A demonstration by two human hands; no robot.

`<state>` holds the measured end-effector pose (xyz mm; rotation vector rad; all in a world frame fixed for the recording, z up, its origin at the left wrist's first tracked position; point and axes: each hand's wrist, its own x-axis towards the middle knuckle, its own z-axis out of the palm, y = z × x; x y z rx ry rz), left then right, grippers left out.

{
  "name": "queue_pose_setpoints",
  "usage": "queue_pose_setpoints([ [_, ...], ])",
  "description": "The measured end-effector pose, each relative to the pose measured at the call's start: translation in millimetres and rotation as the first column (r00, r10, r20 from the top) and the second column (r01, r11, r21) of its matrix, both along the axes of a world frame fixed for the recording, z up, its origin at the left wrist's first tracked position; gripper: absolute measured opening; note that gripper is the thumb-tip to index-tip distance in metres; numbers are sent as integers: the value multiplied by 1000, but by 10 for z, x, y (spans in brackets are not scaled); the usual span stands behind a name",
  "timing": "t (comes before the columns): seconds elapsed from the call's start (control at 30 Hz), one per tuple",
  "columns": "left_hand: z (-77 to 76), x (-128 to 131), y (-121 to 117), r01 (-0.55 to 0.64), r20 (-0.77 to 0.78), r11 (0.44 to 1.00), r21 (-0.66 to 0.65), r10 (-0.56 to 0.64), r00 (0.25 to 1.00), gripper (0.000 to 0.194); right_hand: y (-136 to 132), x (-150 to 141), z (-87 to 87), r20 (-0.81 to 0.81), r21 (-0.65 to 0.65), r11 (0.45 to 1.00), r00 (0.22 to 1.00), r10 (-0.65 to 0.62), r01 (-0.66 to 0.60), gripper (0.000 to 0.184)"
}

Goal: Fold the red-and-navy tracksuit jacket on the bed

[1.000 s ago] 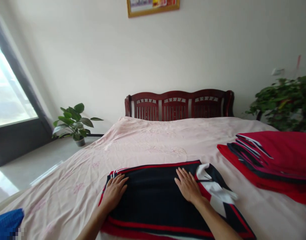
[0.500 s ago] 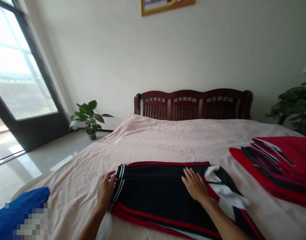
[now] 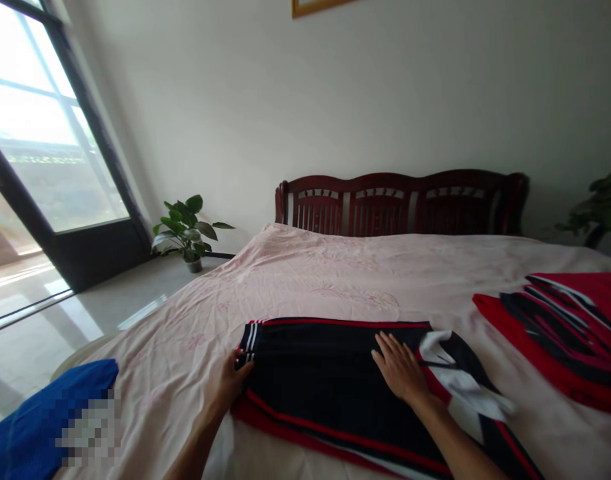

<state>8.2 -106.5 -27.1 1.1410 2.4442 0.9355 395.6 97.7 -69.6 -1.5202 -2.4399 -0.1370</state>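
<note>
Since the earlier picture, the left hand [image 3: 226, 387] has gone closer to the striped corner [image 3: 248, 337] of the dark navy track garment [image 3: 335, 367], and its fingers [image 3: 243, 371] are bent against that corner; I cannot tell if they really grip it. The right hand [image 3: 400, 369] lies flat and open on the garment, which is folded on the pink bedsheet [image 3: 305, 280]. Smoothing this fold seems in hand, and the next move seems to call for setting that corner straight. A folded red pile [image 3: 560, 340] sits nearby on the right.
</note>
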Motion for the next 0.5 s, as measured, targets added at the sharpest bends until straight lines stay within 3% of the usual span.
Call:
queue_pose_setpoints([
  [0.17,1,-25,-31,-8,-51,999,-46,5,999,47,-11,-12,19,-6,-3,1000,1000,-1,1,61],
  [0.27,3,-91,37,-60,-101,997,-53,55,993,68,-12,-10,34,0,-18,1000,1000,-10,10,60],
  [0.37,21,-201,129,-42,20,998,-50,43,999,90,-21,-25,93,7,-71,997,1000,-29,29,58],
  [0.43,48,-261,172,-5,117,999,-51,11,993,89,-51,-101,179,7,-121,989,996,-89,89,58],
  [0.5,83,-291,195,44,181,998,-47,-35,983,74,-118,-276,298,-19,-155,978,989,-144,140,58],
])
